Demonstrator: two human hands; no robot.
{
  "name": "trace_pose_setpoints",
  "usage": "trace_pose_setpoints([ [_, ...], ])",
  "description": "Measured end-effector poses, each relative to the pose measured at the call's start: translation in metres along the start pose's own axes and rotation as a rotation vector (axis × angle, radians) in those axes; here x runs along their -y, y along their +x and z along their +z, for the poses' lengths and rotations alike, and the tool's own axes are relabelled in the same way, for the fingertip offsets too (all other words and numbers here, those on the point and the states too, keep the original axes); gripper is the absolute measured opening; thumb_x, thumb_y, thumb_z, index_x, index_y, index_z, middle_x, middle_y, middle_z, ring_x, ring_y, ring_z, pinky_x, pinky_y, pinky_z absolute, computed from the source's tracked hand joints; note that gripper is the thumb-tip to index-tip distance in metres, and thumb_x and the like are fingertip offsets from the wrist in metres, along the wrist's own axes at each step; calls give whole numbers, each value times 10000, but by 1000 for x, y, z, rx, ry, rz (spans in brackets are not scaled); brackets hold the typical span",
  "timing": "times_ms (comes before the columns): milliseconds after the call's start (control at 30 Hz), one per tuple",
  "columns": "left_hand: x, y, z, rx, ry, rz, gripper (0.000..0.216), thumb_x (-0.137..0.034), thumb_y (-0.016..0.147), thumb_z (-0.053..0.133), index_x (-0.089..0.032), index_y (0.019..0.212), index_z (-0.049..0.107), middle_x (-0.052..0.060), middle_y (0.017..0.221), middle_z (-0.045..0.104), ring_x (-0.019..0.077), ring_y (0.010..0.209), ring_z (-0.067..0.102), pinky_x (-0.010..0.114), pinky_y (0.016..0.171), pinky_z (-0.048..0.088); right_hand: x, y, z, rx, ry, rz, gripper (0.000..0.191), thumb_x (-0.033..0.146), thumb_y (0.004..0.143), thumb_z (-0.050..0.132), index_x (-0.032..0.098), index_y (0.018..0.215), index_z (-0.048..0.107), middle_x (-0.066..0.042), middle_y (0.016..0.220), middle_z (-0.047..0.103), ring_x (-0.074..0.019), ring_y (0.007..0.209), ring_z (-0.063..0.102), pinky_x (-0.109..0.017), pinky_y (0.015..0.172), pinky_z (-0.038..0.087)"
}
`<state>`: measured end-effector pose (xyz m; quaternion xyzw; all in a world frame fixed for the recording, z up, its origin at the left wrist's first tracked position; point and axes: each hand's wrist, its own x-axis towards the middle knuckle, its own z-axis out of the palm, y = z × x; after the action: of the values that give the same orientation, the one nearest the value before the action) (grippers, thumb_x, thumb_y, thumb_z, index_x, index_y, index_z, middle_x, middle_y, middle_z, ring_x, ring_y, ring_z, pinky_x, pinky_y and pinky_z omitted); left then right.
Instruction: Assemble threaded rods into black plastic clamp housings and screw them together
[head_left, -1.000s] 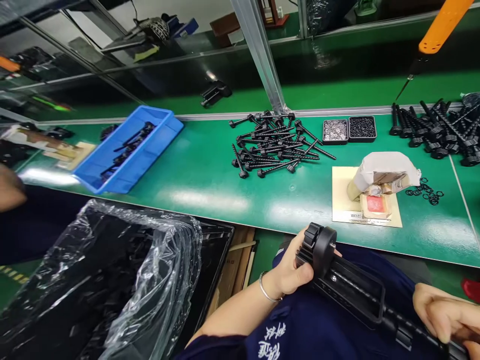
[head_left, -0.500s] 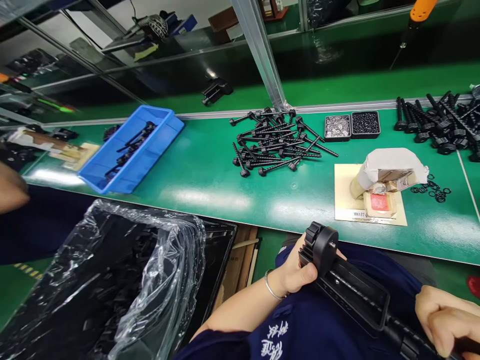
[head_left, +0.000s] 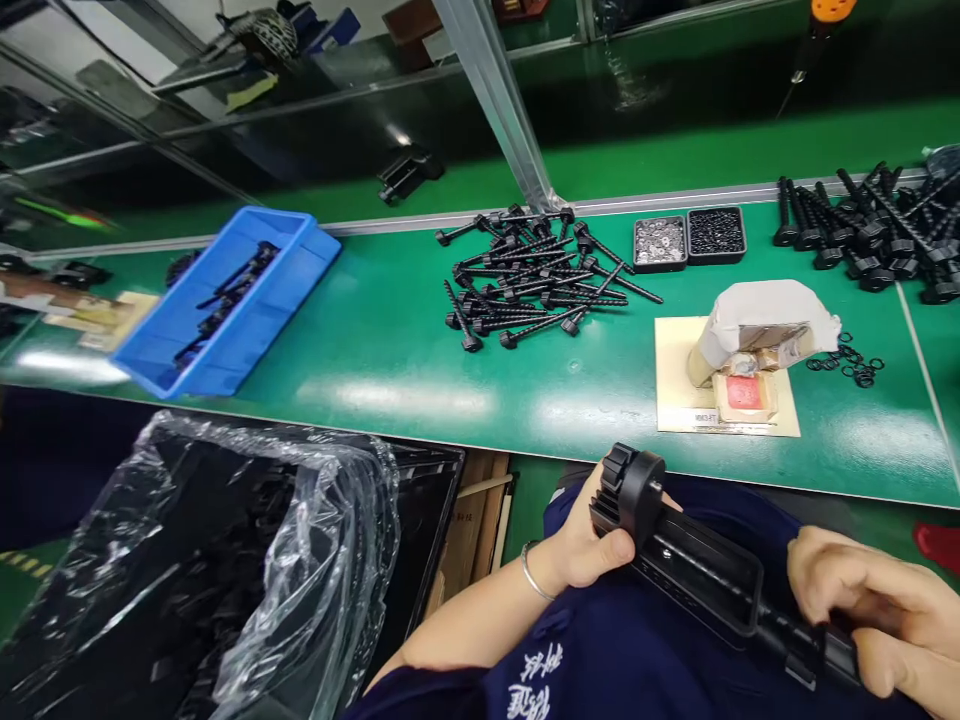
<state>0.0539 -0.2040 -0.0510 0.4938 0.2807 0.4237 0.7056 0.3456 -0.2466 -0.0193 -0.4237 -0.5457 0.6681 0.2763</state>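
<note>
My left hand (head_left: 589, 535) is wrapped around the knobbed head of a black plastic clamp-like assembly (head_left: 694, 570), held tilted over my lap. The assembly has a ribbed knob, an open rectangular frame with a threaded rod inside, and a tubular lower end. At that lower end, my right hand (head_left: 881, 620) is closed, its thumb and fingers on either side of the black end piece. Its inner fingers are partly hidden. On the bench beyond lies a pile of black threaded rods with knobs (head_left: 536, 280).
A padded fixture (head_left: 761, 330) stands on a cream board, with black rings (head_left: 862, 372) beside it. Two small trays (head_left: 660, 244) hold tiny parts. Farther left are a blue bin (head_left: 225, 310) and a plastic-lined container (head_left: 315, 560). An orange-handled screwdriver (head_left: 814, 40) hangs above.
My right hand has moved left onto the assembly's lower end, and its fingers have closed there. My left hand keeps its hold. The view has shifted slightly.
</note>
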Motion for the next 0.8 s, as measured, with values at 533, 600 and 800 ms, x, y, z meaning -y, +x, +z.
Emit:
trace_pose_setpoints([
  [533,4,-6,-1,-182,114,-39,552,-619,837,678,-138,1106,665,141,1008,738,281,884,698,372,761,560,35,-6,8,-212,-602,-233,110,331,975,648,236,1017,613,10,772,579,-113,666,575,-205,594,496],
  [600,4,-5,0,-192,106,-38,539,-609,843,675,-139,1107,663,142,1006,736,277,868,697,361,738,556,37,-5,9,-217,-667,-278,162,286,995,609,252,1153,599,-28,925,612,-138,833,627,-218,702,539],
  [800,6,-6,-1,-177,111,-30,525,-596,844,685,-151,1120,646,142,1029,737,283,880,701,383,774,561,39,-3,9,-190,-687,-215,172,348,1008,581,275,1164,573,-42,1064,601,-151,969,633,-221,789,572],
])
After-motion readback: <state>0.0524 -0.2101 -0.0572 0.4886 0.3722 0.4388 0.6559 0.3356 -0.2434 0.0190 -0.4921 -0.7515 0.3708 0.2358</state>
